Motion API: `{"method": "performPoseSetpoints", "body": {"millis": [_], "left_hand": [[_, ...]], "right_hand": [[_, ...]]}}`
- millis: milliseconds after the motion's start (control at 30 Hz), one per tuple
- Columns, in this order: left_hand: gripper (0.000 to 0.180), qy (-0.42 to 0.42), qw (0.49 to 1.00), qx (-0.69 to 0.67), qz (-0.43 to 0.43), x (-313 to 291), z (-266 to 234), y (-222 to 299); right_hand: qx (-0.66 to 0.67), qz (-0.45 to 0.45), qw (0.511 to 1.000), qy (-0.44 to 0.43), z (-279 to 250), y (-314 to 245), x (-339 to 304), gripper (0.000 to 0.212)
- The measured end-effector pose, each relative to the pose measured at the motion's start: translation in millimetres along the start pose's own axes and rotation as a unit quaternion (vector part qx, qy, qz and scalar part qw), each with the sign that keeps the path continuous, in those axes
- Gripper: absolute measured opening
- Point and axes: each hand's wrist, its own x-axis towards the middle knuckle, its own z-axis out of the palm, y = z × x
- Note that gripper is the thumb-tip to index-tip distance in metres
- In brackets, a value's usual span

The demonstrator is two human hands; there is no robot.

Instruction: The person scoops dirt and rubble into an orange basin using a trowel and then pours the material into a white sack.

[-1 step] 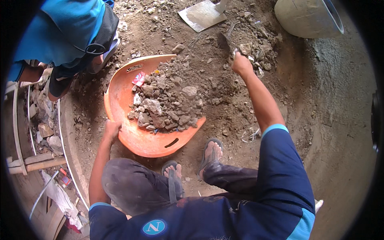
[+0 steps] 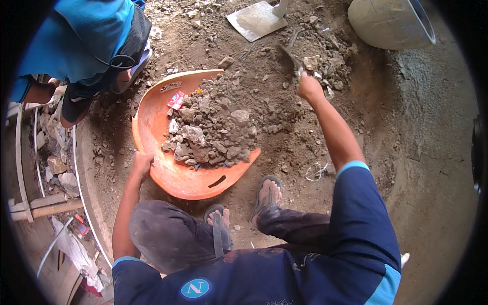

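An orange scoop-shaped plastic basin with slot handles lies on the dirt, its open side facing right. Grey stones and rubble fill much of it, along with a red-and-white wrapper. Fingers closed, my left hand grips the basin's near left rim. My right hand reaches out over loose rubble at the upper right. It is closed round the handle of a small hand tool with a dark, narrow metal head; blur and my fist hide its exact kind.
A flat metal shovel blade rests on the ground at the top. A pale bucket lies tipped at the upper right, beside a rough wall. Another person in blue crouches at the upper left, by wooden slats.
My right hand has moved slightly down and to the right, and the tool's head has changed its tilt. My left hand and the basin stay nearly in place.
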Motion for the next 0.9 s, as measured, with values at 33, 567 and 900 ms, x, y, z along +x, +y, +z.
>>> {"method": "performPoseSetpoints", "body": {"millis": [33, 567, 900], "left_hand": [[0.017, 0.002, 1.0, 0.028, -0.008, 2.6, -2.4, -3.6], [0.017, -0.013, 0.998, -0.057, 0.022, 4.1, -4.7, -11.9], [0.018, -0.017, 1.0, -0.011, 0.006, 2.5, -3.3, -6.7]], "right_hand": [[-0.021, -0.017, 1.0, -0.015, -3.5, 8.2, -16.9, 0.031], [0.048, 0.0, 0.998, 0.032, 31.8, -28.0, 23.3, 0.032], [-0.007, -0.07, 0.997, -0.018, 14.2, 11.2, -74.5, 0.021]]}}
